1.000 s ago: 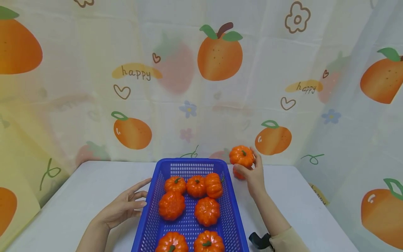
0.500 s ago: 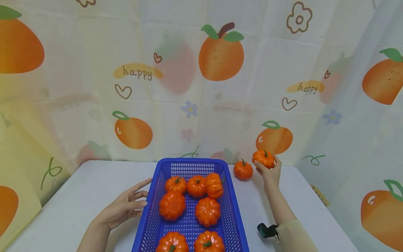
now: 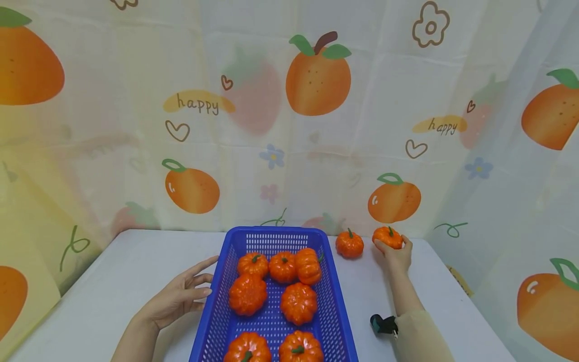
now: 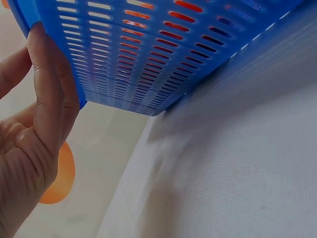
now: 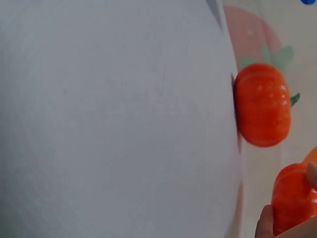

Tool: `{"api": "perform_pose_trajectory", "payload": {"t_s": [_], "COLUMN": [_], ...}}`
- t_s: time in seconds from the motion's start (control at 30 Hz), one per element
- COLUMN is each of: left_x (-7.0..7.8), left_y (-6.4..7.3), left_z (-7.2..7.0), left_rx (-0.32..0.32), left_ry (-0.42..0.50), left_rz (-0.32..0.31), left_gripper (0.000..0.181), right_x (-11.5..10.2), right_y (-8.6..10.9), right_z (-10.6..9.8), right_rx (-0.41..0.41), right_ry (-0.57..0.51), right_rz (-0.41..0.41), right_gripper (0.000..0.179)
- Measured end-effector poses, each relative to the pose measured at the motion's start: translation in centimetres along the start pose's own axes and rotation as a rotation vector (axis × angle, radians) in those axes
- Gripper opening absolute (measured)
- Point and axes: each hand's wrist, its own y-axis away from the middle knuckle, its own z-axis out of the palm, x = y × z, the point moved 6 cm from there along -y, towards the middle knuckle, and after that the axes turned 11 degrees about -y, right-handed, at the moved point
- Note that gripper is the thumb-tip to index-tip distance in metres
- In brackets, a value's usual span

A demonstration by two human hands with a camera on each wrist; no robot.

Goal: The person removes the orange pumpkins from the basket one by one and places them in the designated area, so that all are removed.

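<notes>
My right hand [image 3: 398, 255] grips a small orange pumpkin [image 3: 387, 238] with a green stem, low over the far right of the table. In the right wrist view its fingers wrap the pumpkin [image 5: 293, 198] at the lower right corner. Another pumpkin [image 3: 350, 244] stands upright on the table, between that hand and the blue basket [image 3: 335, 296]. Several more pumpkins, such as one at the front [image 3: 300, 347], lie inside the basket. On the left, my left hand [image 3: 174, 296] rests relaxed fingers against the basket's side; the left wrist view shows its fingertips [image 4: 37, 32] at the rim.
A white table [image 3: 95, 291] carries everything. Behind it hangs a pale curtain [image 3: 316, 166] printed with oranges and flowers, close to the table's far edge. A small black object [image 3: 383, 325] shows beside the right sleeve [image 3: 420, 334].
My right hand has carried its pumpkin rightward, away from the standing pumpkin by the basket, and then lowered it toward the table. The left hand and basket have stayed in place.
</notes>
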Motion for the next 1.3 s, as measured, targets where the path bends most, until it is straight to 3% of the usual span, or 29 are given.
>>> {"api": "perform_pose_trajectory", "payload": {"t_s": [0.3, 0.53, 1.3], "left_x": [0.1, 0.0, 0.0], "left_y": [0.0, 0.1, 0.1], "left_z": [0.0, -0.1, 0.0], "left_rx": [-0.008, 0.006, -0.004], "left_ry": [-0.002, -0.004, 0.011], "left_rz": [0.011, -0.007, 0.013], "left_gripper": [0.069, 0.069, 0.069], "right_x": [1.1, 1.5, 1.4], "right_y": [-0.6, -1.0, -1.1], "right_z": [-1.0, -1.3, -1.1], "right_rx": [0.017, 0.001, -0.056], "right_ry": [0.071, 0.099, 0.215], "right_rz": [0.054, 0.023, 0.026], "right_gripper": [0.092, 0.082, 0.082]}}
